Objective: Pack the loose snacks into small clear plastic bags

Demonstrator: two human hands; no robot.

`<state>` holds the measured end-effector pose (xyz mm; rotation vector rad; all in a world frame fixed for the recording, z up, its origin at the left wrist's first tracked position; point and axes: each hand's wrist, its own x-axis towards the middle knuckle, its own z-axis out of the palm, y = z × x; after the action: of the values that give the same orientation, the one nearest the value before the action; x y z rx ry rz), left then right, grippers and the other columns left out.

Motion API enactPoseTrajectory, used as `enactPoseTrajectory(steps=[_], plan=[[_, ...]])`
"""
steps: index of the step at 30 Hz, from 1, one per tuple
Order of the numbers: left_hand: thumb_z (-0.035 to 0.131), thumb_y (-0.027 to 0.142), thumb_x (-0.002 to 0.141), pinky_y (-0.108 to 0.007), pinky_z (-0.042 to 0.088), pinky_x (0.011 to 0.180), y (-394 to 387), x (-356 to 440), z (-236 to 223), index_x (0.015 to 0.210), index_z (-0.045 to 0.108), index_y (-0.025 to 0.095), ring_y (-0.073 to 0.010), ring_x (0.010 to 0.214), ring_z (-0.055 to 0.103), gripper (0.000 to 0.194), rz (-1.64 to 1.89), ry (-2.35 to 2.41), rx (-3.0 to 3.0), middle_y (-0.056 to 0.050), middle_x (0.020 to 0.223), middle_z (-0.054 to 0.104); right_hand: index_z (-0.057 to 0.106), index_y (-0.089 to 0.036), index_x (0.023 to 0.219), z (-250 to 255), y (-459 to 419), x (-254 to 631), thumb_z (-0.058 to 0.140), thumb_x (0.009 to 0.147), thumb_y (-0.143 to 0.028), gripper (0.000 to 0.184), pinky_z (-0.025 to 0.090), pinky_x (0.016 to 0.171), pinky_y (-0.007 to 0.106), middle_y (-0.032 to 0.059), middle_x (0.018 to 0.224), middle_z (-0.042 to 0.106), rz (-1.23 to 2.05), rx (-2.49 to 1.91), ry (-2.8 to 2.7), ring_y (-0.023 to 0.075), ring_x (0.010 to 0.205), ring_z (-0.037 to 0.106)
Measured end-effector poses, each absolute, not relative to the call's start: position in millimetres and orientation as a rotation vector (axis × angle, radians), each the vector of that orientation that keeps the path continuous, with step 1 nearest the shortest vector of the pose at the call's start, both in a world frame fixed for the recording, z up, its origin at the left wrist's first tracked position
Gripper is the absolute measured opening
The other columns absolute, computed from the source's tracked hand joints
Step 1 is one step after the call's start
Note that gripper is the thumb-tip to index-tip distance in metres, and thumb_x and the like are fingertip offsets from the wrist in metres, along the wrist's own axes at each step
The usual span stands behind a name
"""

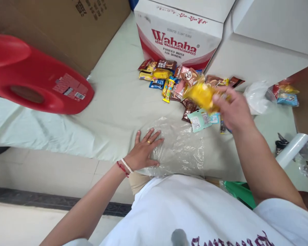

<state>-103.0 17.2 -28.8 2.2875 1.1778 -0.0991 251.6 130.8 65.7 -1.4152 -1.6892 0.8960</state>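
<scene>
Now, from where I'm standing: L hand point(143, 152), fingers spread, is resting on clear plastic bag point(181, 150) at table's point(113, 112) near edge. R hand point(234, 109) is pinching yellow packet point(201, 95) betw. thumb & fingers, holding it over loose pile of asstd. snack packets point(179, 89). Wahaha box point(179, 44), wht./red, is standing just behind pile; lge. red jug point(41, 71) is sitting well to L of bag.

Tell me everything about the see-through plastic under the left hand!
The clear plastic looks thin, shiny and wrinkled, and the pale green cloth shows through it. It lies flattened on that cloth, in front of the white shirt. The spread left hand rests on its left part. Whether it's a bag or a sheet, I can't tell.
</scene>
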Motion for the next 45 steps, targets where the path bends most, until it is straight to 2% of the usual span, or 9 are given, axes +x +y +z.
enactPoseTrajectory(steps=[4, 11, 23, 26, 29, 34, 36, 40, 45], plan=[[0.087, 0.054, 0.068, -0.076, -0.007, 0.12, 24, -102, -24, 0.162, 0.031, 0.027, -0.0426, 0.161, 0.007, 0.112, -0.141, 1.14, 2.294, -0.019, 0.173, 0.018, 0.066, -0.023, 0.124, 40, 52, 204, 0.065, 0.094, -0.053, 0.042, 0.052, 0.063, 0.029, 0.0022, 0.089, 0.068, 1.453, -1.404, -1.841, 0.0177, 0.071, 0.064], [0.077, 0.064, 0.076, -0.072, -0.003, 0.122, 19, -120, -25, 0.166, 0.019, 0.028, -0.0408, 0.162, 0.007, 0.113, -0.093, 1.15, 2.271, -0.017, 0.175, 0.009, 0.057, -0.023, 0.144, 13, 17, 179, 0.068, 0.094, -0.051, 0.059, 0.055, 0.086, 0.039, 0.0176, 0.15, 0.048, 0.599, -1.779, -2.471, 0.0328, 0.125, 0.058], [0.073, 0.069, 0.077, -0.072, -0.008, 0.121, 3, -123, -32, 0.166, 0.023, 0.029, -0.0442, 0.16, 0.013, 0.11, -0.065, 1.328, 2.268, -0.017, 0.174, 0.014, 0.056, -0.026, 0.143, 16, -3, 150, 0.064, 0.097, -0.039, 0.048, 0.055, 0.075, 0.035, 0.014, 0.133, 0.061, 0.731, -1.72, -2.55, 0.0284, 0.106, 0.067], [0.07, 0.065, 0.081, -0.067, -0.001, 0.125, -6, -132, -28, 0.165, 0.024, 0.029, -0.0419, 0.161, 0.012, 0.103, 0.045, 1.361, 2.278, -0.015, 0.175, 0.012, 0.047, -0.026, 0.151, 11, -12, 161, 0.067, 0.095, -0.039, 0.061, 0.058, 0.085, 0.041, 0.0173, 0.15, 0.048, 0.832, -1.614, -2.485, 0.0295, 0.114, 0.065], [0.06, 0.041, 0.09, -0.063, 0.001, 0.128, -23, -142, -18, 0.16, 0.038, 0.032, -0.0364, 0.162, 0.011, 0.075, 0.215, 1.395, 2.326, -0.008, 0.175, 0.018, 0.043, -0.026, 0.154, 11, -33, 194, 0.064, 0.097, -0.046, 0.065, 0.054, 0.102, 0.049, 0.0185, 0.156, 0.042, 0.843, -1.315, -2.424, 0.0306, 0.127, 0.058], [0.05, 0.011, 0.072, -0.063, -0.002, 0.129, -48, -151, -10, 0.147, 0.054, 0.032, -0.0294, 0.157, 0.032, 0.079, 0.155, 0.986, 2.365, -0.003, 0.16, 0.051, 0.066, -0.025, 0.131, 2, -66, 242, 0.064, 0.098, -0.038, 0.036, 0.051, 0.106, 0.054, 0.0153, 0.141, 0.06, 0.907, -1.035, -2.57, 0.0317, 0.128, 0.055], [0.052, 0.013, 0.075, -0.064, 0.0, 0.129, -51, -152, -13, 0.144, 0.057, 0.028, -0.0298, 0.152, 0.041, 0.071, 0.121, 0.975, 2.327, -0.007, 0.155, 0.056, 0.072, -0.023, 0.113, -4, -67, 247, 0.056, 0.102, -0.029, 0.021, 0.053, 0.101, 0.051, 0.0146, 0.13, 0.067, 0.938, -1.078, -2.461, 0.0284, 0.12, 0.059], [0.05, 0.028, 0.095, -0.058, 0.018, 0.128, -35, -149, -18, 0.11, 0.073, 0.029, -0.0252, 0.133, 0.061, 0.028, 0.273, 1.114, 2.195, -0.005, 0.129, 0.075, 0.072, -0.023, 0.1, -1, -44, 247, 0.052, 0.104, -0.038, 0.026, 0.055, 0.086, 0.04, 0.0099, 0.101, 0.074, 1.196, -1.188, -2.218, 0.0225, 0.093, 0.066], [0.047, 0.044, 0.096, -0.051, 0.048, 0.102, 8, -132, -15, 0.088, 0.072, 0.023, -0.0293, 0.105, 0.065, 0.033, 0.328, 1.477, 2.046, -0.01, 0.094, 0.074, 0.068, -0.02, 0.094, 14, 4, 251, 0.047, 0.102, -0.052, 0.04, 0.046, 0.063, 0.027, 0.0026, 0.075, 0.066, 1.294, -1.655, -2.119, 0.0177, 0.068, 0.06]])
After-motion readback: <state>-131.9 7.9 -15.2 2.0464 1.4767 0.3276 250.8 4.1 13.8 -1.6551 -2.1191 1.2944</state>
